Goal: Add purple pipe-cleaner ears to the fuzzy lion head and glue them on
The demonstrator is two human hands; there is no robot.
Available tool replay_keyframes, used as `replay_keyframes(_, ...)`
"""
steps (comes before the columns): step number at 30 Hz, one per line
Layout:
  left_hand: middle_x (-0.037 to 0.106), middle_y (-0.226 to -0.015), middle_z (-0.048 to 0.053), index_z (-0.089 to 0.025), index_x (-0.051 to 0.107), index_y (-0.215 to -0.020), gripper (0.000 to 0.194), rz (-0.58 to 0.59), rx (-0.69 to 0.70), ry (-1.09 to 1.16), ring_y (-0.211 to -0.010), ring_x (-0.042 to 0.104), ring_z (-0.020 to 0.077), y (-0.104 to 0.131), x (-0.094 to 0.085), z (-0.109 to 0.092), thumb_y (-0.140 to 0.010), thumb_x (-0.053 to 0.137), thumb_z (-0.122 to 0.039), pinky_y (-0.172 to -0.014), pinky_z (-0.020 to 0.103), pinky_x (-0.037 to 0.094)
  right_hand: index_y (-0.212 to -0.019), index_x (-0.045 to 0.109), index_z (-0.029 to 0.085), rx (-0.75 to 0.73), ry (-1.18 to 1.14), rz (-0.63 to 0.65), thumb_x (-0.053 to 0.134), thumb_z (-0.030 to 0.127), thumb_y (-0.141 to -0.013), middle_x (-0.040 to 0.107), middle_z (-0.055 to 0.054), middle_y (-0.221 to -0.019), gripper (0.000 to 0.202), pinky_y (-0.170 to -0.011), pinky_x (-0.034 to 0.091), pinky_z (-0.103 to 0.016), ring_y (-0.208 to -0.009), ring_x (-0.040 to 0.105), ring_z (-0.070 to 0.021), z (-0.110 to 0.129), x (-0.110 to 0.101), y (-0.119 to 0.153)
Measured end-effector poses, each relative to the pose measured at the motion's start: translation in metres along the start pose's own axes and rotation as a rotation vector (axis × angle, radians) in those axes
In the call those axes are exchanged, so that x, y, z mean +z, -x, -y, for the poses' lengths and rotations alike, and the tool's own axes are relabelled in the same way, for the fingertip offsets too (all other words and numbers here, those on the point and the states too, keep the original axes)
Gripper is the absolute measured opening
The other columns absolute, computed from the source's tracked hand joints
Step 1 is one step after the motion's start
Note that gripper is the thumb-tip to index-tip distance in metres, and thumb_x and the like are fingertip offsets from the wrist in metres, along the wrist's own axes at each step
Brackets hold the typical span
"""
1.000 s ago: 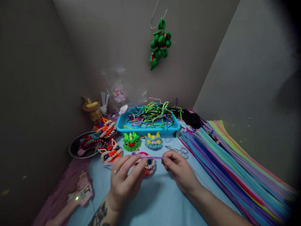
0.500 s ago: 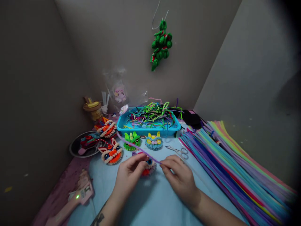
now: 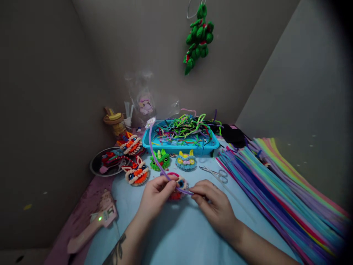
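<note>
The purple pipe cleaner (image 3: 157,162) is up above the middle of the blue cloth (image 3: 176,232), its long end arching away toward the tray, with the left hand (image 3: 157,194) nearly closed, pinching it between thumb and fingers, and the right hand (image 3: 213,200) gripping its near end in the fingertips, the other fingers curled in. Just behind the hands sits a partly hidden crafted face (image 3: 182,182), and past it a green head (image 3: 160,161), a blue-and-yellow head (image 3: 186,162) and scissors (image 3: 222,176). Farther out are the blue tray (image 3: 182,148) of tangled stems, a long multicoloured bundle (image 3: 278,198) on the right and a pink glue gun (image 3: 107,218) on the left of the worktop (image 3: 82,206)
</note>
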State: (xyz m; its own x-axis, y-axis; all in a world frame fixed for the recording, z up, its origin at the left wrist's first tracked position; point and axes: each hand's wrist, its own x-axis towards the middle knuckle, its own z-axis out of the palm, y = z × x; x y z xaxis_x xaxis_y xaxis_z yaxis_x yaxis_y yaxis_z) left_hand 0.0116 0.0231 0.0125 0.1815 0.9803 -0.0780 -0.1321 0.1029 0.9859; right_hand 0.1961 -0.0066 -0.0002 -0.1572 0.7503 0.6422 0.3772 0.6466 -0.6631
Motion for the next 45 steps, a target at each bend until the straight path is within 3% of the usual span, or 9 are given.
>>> replay_keyframes(5,0.072,-0.077,0.007,-0.015,0.074,-0.094,0.042,0.097,-0.021,-0.040,-0.063,0.062,0.0152,0.000,0.000,-0.001,-0.072,0.071,-0.051,-0.060,0.026,0.052,-0.099,0.066,0.024,-0.036,-0.054,0.042,0.055,0.011,-0.087,0.065,-0.004,-0.082,0.020,-0.067,0.053,-0.029,-0.078,0.063,-0.0175,0.000,-0.002,0.001)
replay_keyframes(14,0.070,-0.104,0.011,-0.017,0.066,-0.115,0.043,0.234,0.042,-0.168,-0.086,0.065,0.0210,0.003,0.004,0.001,-0.082,0.063,-0.043,-0.073,0.030,0.052,-0.092,0.064,0.022,-0.015,-0.090,0.109,0.053,0.011,-0.088,0.062,-0.004,-0.085,0.016,-0.072,0.051,-0.028,-0.081,0.061,-0.0162,0.000,0.000,0.003)
replay_keyframes(18,0.067,-0.116,0.012,-0.019,0.066,-0.117,0.035,0.252,0.131,-0.294,-0.103,0.063,0.0251,0.005,0.004,0.000,-0.086,0.059,-0.034,-0.085,0.034,0.051,-0.092,0.063,0.022,0.010,-0.102,0.088,0.053,0.014,-0.089,0.062,-0.004,-0.086,0.013,-0.073,0.050,-0.028,-0.083,0.061,-0.0167,0.000,0.001,0.003)
replay_keyframes(23,0.069,-0.112,0.010,-0.021,0.068,-0.115,0.031,0.300,0.233,-0.420,-0.108,0.060,0.0250,0.005,0.007,-0.004,-0.086,0.057,-0.026,-0.095,0.039,0.044,-0.086,0.060,0.022,0.072,-0.114,0.056,0.053,0.016,-0.090,0.060,-0.003,-0.082,0.010,-0.069,0.048,-0.028,-0.079,0.058,-0.0170,0.001,0.002,0.001)
replay_keyframes(29,0.069,-0.103,0.008,-0.019,0.068,-0.111,0.028,0.373,0.284,-0.475,-0.101,0.059,0.0219,0.004,0.008,-0.005,-0.089,0.053,-0.024,-0.093,0.035,0.041,-0.081,0.059,0.021,0.136,-0.124,0.064,0.053,0.015,-0.089,0.055,-0.001,-0.080,0.012,-0.068,0.044,-0.025,-0.076,0.056,-0.0147,0.000,0.004,0.002)
replay_keyframes(35,0.054,-0.069,0.001,-0.015,0.069,-0.077,0.023,0.398,0.354,-0.610,-0.072,0.050,0.0162,0.007,0.009,-0.006,-0.089,0.051,-0.021,-0.067,0.026,0.037,-0.076,0.056,0.021,0.200,-0.139,0.029,0.054,0.013,-0.088,0.058,-0.001,-0.080,0.015,-0.069,0.044,-0.025,-0.077,0.057,-0.0149,0.000,0.007,0.003)
replay_keyframes(45,0.054,-0.072,0.000,-0.017,0.068,-0.081,0.022,0.391,0.381,-0.755,-0.073,0.051,0.0148,0.009,0.011,0.003,-0.090,0.048,-0.015,-0.067,0.025,0.038,-0.070,0.057,0.020,0.299,-0.084,0.019,0.057,0.017,-0.086,0.059,-0.002,-0.076,0.017,-0.066,0.043,-0.025,-0.073,0.056,-0.0155,-0.001,0.012,0.006)
